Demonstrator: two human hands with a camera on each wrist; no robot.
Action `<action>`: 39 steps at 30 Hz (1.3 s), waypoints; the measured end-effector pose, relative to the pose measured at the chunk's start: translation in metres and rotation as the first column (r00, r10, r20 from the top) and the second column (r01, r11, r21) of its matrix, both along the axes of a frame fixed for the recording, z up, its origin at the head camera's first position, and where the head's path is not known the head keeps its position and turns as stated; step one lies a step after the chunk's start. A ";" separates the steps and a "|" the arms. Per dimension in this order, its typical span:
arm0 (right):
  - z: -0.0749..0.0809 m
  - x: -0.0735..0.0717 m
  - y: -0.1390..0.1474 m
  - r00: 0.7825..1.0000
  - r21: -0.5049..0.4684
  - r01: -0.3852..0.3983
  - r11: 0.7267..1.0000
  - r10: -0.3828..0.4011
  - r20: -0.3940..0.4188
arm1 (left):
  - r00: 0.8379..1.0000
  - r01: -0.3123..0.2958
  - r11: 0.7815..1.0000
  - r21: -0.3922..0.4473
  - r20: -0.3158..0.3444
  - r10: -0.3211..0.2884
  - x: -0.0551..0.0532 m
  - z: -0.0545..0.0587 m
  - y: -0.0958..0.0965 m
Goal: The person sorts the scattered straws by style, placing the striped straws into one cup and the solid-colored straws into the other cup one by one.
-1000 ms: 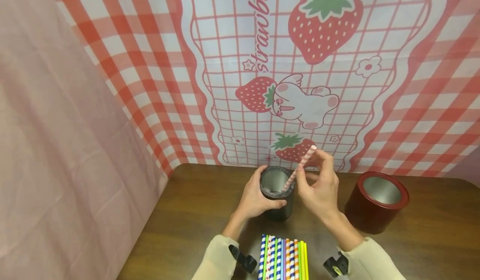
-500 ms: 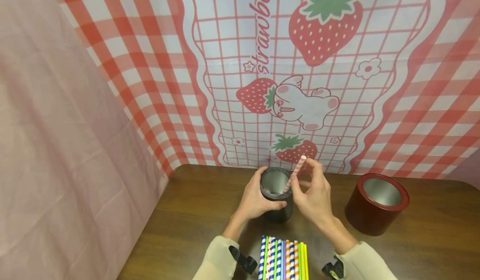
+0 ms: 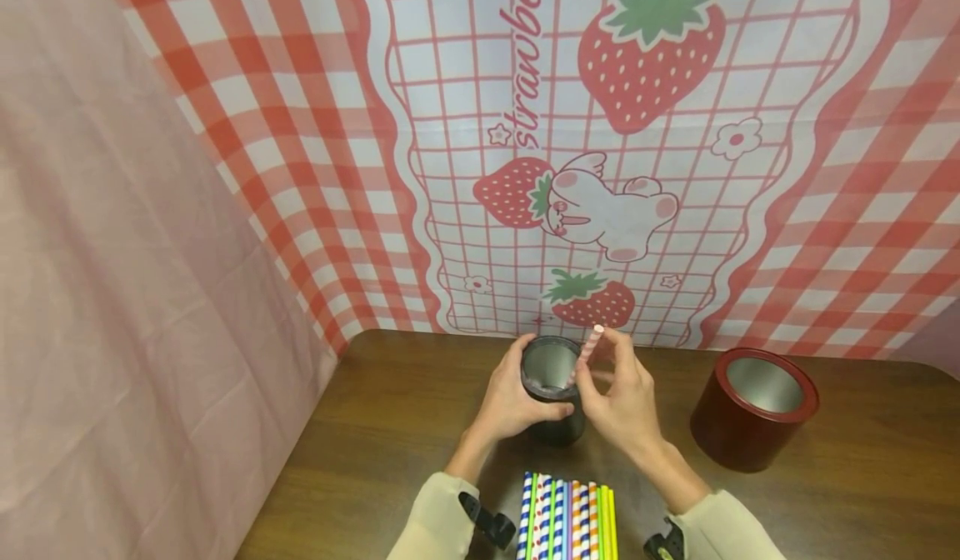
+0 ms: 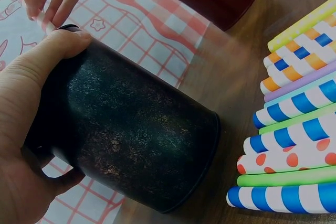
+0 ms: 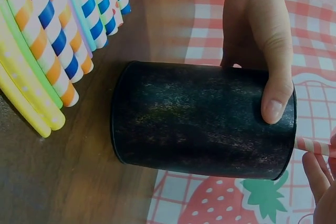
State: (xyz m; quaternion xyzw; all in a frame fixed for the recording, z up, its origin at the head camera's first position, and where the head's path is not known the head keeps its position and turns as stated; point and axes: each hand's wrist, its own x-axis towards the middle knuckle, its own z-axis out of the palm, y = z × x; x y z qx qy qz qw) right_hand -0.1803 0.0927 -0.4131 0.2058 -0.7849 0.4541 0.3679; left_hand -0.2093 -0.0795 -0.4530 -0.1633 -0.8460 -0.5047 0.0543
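On my feed I count two hands, two sleeves, two wrist cameras, two cans, one table. One pinched straw; one row of straws, more than ten, too crowded for certainty. One curtain, one checked cloth, three printed strawberries.

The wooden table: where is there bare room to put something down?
Bare patches lie between the left hand and the left edge of the table, and right of the red tin. The middle is crowded: the left hand holds the black tin, the right hand pinches a pink-striped straw, and the row of straws lies between the sleeves.
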 end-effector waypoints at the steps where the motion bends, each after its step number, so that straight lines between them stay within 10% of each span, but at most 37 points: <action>1: -0.001 0.000 0.000 1.000 0.002 0.001 1.000 -0.001 0.002 | 1.000 0.000 1.000 -0.002 -0.001 0.000 0.000 0.000 0.000; 39: 0.000 0.004 0.012 0.999 -0.024 -0.015 1.000 0.014 -0.029 | 1.000 -0.011 1.000 -0.002 -0.026 0.011 -0.002 -0.003 0.000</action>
